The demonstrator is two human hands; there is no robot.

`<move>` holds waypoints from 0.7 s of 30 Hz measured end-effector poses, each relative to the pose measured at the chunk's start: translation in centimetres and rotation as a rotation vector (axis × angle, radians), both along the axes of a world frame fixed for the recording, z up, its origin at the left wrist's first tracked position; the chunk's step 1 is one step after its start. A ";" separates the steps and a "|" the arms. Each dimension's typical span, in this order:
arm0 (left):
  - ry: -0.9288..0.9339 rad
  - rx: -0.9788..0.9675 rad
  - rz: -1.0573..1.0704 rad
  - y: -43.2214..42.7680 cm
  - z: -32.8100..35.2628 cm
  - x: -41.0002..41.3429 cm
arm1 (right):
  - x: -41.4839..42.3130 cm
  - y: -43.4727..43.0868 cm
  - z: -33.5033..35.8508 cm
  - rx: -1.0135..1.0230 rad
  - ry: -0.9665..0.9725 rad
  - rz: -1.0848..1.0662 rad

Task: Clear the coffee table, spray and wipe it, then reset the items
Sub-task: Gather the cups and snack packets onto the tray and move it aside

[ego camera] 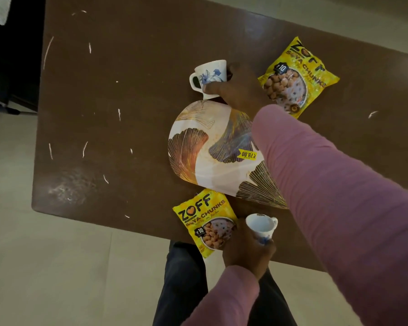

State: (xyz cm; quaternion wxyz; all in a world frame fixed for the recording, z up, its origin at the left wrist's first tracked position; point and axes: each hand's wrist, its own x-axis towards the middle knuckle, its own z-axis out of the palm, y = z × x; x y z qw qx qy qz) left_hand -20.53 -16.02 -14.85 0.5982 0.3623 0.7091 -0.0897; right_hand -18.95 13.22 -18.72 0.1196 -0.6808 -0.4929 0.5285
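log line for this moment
left hand holds small white cup | right hand grips white blue-flowered cup | leaf-patterned plate on brown table

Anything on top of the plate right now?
Only a yellow price sticker shows on the plate; the part beneath the pink sleeve cannot be seen.

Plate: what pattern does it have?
The plate is white with fan-shaped leaves in brown, gold and grey-blue, seen in the head view.
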 end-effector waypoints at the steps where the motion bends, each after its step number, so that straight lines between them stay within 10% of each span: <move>1: -0.052 0.037 0.008 -0.6 0.4 -0.3 | 0.4 -0.2 0.4 0.017 0.009 -0.005; 11: -0.198 0.619 -0.062 6.3 -0.1 -5.5 | 8.3 -7.3 2.7 0.286 -0.026 0.003; 21: -0.134 0.625 -0.332 9.7 -2.9 -5.6 | 11.0 -10.8 1.4 0.322 -0.087 0.160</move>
